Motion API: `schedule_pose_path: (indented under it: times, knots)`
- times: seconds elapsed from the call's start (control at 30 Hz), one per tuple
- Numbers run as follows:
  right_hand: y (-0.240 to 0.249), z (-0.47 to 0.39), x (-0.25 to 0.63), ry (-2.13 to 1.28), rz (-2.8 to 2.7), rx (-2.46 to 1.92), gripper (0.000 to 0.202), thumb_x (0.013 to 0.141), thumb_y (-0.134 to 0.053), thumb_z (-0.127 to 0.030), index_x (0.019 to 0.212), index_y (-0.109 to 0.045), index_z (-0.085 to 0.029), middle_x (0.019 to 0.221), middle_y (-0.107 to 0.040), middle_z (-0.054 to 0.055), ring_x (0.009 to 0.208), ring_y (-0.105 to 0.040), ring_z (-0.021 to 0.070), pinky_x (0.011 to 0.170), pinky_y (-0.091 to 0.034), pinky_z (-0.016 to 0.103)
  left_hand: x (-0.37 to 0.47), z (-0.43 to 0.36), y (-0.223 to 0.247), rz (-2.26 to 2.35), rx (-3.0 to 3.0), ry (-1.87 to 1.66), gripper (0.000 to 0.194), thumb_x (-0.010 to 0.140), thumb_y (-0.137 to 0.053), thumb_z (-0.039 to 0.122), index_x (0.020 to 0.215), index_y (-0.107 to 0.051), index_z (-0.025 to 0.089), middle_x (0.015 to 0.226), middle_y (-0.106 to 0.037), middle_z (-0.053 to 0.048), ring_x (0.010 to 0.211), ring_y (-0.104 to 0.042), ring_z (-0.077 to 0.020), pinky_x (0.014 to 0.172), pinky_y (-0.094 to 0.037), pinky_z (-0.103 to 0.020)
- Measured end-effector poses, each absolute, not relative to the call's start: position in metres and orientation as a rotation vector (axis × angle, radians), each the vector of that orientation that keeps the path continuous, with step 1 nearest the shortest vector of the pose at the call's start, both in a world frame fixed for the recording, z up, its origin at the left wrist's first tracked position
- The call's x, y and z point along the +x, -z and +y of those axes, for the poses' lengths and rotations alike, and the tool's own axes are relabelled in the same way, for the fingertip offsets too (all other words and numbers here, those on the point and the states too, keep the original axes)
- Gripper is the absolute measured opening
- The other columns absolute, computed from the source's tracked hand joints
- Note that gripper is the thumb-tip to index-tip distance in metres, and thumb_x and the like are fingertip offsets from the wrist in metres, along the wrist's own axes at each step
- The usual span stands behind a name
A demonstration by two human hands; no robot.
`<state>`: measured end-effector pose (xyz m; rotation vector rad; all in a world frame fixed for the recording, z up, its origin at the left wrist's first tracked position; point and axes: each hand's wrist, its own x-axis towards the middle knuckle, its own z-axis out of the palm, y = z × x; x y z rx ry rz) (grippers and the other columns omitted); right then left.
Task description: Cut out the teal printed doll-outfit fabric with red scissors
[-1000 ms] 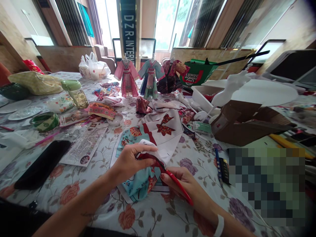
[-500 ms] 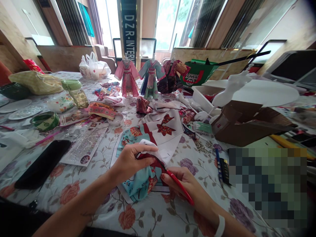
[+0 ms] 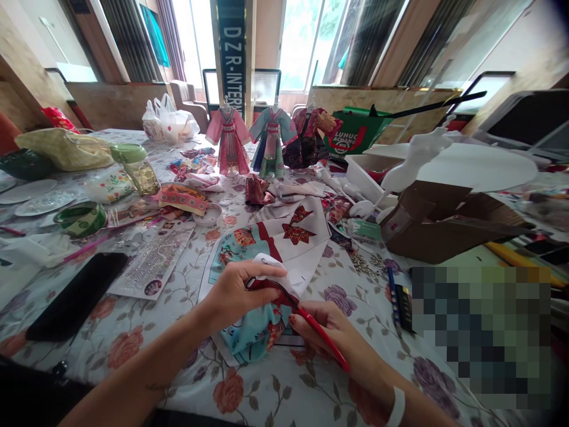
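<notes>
My left hand pinches a folded piece of printed fabric, turquoise with red parts and orange fan motifs, its white back showing at the fold. Red-handled scissors are held in my right hand. Their dark blades point up and left along the red part of the fabric, close to my left fingertips; how far apart the blades are I cannot tell. The rest of the fabric lies flat beyond my hands, with a dark red bow-shaped print on white.
Three small dresses stand on forms at the back. A black phone and a sheet of stick-on gems lie at left. On the right are a cardboard box, a white dress form and a blue pen.
Barely anything differs. The scissors and my right hand have shifted very slightly, and the fabric fold at my left fingers has moved a little. Surrounding things stay put.
</notes>
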<state>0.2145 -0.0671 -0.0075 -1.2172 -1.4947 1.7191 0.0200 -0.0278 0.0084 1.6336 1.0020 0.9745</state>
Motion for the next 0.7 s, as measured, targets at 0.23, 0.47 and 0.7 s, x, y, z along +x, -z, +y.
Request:
schedule_pose_path:
  times: [0.23, 0.47, 0.7]
  knots:
    - [0.0092, -0.0677, 0.2144, -1.743, -1.451, -1.214, 0.049, 0.075, -0.068, -0.052, 0.055, -0.038, -0.020, 0.044, -0.030, -0.009, 0.040, -0.028, 0.0060, 0.043, -0.040, 0.020, 0.0187, -0.0296, -0.0089, 0.994, 1.637, -0.972, 0.027, 0.072, -0.072, 0.012, 0.098, -0.075, 0.017, 0.100, -0.074, -0.006, 0.094, -0.067, -0.0192, 0.081, -0.053, -0.024]
    - [0.0085, -0.0678, 0.2130, -1.759, -1.419, -1.209, 0.047, 0.075, -0.069, -0.051, 0.055, -0.040, -0.020, 0.044, -0.030, -0.010, 0.040, -0.029, 0.0064, 0.045, -0.045, 0.022, 0.0192, -0.0292, -0.0083, 0.990, 1.628, -0.973, 0.028, 0.071, -0.072, 0.011, 0.098, -0.075, 0.017, 0.100, -0.074, -0.006, 0.094, -0.067, -0.0190, 0.082, -0.053, -0.025]
    - [0.0100, -0.0683, 0.2130, -1.770, -1.422, -1.205, 0.047, 0.075, -0.069, -0.052, 0.056, -0.040, -0.020, 0.044, -0.030, -0.010, 0.040, -0.029, 0.0064, 0.047, -0.048, 0.023, 0.0190, -0.0287, -0.0079, 0.996, 1.633, -0.967, 0.027, 0.071, -0.073, 0.012, 0.098, -0.075, 0.018, 0.099, -0.074, -0.006, 0.094, -0.067, -0.0203, 0.081, -0.054, -0.026]
